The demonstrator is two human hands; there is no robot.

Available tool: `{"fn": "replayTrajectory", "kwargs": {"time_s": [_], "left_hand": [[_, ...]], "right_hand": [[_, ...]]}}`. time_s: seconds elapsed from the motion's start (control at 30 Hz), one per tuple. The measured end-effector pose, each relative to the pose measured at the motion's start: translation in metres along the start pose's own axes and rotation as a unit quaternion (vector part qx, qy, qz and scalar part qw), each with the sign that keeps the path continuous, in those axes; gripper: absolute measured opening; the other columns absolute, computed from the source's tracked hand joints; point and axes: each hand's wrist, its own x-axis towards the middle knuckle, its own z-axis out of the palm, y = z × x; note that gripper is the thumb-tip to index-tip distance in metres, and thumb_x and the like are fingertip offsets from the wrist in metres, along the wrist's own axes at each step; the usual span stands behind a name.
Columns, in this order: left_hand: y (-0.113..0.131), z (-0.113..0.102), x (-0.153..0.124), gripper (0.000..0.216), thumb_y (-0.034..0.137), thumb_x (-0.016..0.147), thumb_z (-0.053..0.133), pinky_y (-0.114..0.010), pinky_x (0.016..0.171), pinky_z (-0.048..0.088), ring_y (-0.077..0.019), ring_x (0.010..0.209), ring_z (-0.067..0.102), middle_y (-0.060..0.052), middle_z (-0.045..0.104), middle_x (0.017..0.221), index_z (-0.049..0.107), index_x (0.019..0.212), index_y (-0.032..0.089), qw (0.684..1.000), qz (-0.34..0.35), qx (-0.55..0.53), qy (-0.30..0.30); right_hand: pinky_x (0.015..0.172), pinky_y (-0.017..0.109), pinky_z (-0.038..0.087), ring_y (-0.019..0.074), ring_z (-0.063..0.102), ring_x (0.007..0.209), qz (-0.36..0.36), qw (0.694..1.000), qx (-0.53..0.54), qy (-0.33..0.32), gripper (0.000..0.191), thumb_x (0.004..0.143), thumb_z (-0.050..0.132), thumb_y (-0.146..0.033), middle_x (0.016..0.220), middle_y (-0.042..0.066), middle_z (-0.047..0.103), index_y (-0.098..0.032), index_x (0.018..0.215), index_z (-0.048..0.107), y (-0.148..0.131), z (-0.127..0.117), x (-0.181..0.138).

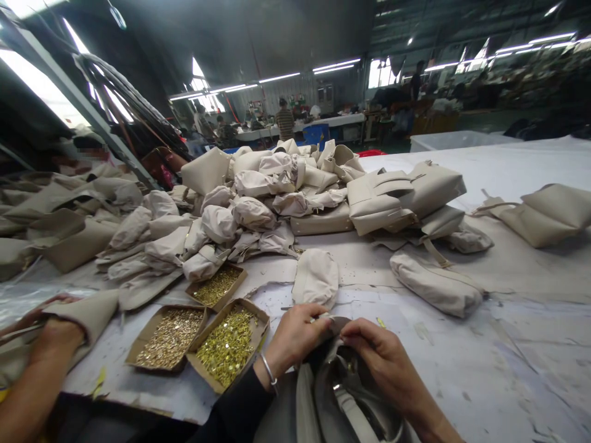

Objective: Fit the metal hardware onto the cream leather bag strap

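A greyish bag with a pale strap lies at the table's near edge, below my hands. My left hand, with a silver bangle at the wrist, is closed on the bag's upper edge. On the other side of that edge, my right hand pinches the material between thumb and fingers. The two hands are close together, and whatever small part may lie between the fingertips is hidden. Just beyond them rests a cream fabric pouch. Left of my left hand stands a cardboard tray of gold-coloured metal fasteners.
Two more trays, one of copper-toned pieces and one of gold pieces, stand nearby. Beige bags and pouches are heaped behind. Another pouch lies right. At far left, a co-worker's hand handles a bag.
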Motion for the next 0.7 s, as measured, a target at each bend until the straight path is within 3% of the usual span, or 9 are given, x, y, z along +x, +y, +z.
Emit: {"fn": "replayTrajectory", "kwargs": {"time_s": [0.1, 0.23, 0.4, 0.7], "left_hand": [[-0.016, 0.005, 0.006, 0.037, 0.046, 0.072, 0.067, -0.031, 0.074, 0.045, -0.0246, 0.081, 0.064, -0.008, 0.075, 0.084, 0.079, 0.085, 0.013, 0.997, -0.036, -0.067, 0.027], [-0.027, 0.01, 0.002, 0.041, 0.046, 0.066, 0.073, -0.029, 0.069, 0.043, -0.0197, 0.073, 0.059, -0.007, 0.071, 0.078, 0.077, 0.084, 0.01, 0.985, -0.061, -0.157, 0.04], [-0.03, 0.011, -0.005, 0.045, 0.047, 0.062, 0.077, -0.027, 0.066, 0.041, -0.016, 0.068, 0.056, -0.007, 0.07, 0.076, 0.075, 0.085, 0.008, 0.97, -0.073, -0.226, 0.052], [-0.037, 0.018, -0.003, 0.041, 0.043, 0.063, 0.075, -0.031, 0.071, 0.044, -0.0199, 0.072, 0.06, -0.01, 0.073, 0.078, 0.078, 0.083, 0.008, 0.969, -0.072, -0.226, 0.072]], "right_hand": [[0.073, 0.03, 0.046, 0.0208, 0.062, 0.081, -0.042, 0.998, -0.033, -0.021, 0.017, 0.098, 0.058, -0.023, 0.087, 0.001, 0.064, -0.024, 0.086, 0.07, -0.009, 0.019, 0.004], [0.071, 0.03, 0.046, 0.0211, 0.062, 0.077, -0.054, 0.996, -0.068, -0.015, 0.018, 0.1, 0.056, -0.022, 0.083, 0.001, 0.063, -0.025, 0.089, 0.07, 0.002, 0.035, 0.004], [0.075, 0.03, 0.047, 0.0209, 0.063, 0.081, -0.079, 0.993, -0.089, -0.013, 0.018, 0.107, 0.051, -0.024, 0.089, 0.001, 0.064, -0.026, 0.098, 0.067, 0.019, 0.035, 0.001], [0.075, 0.03, 0.052, 0.0218, 0.063, 0.088, -0.166, 0.971, -0.158, 0.064, 0.023, 0.104, 0.056, -0.014, 0.099, 0.005, 0.063, -0.028, 0.11, 0.073, 0.032, 0.034, -0.007]]}}
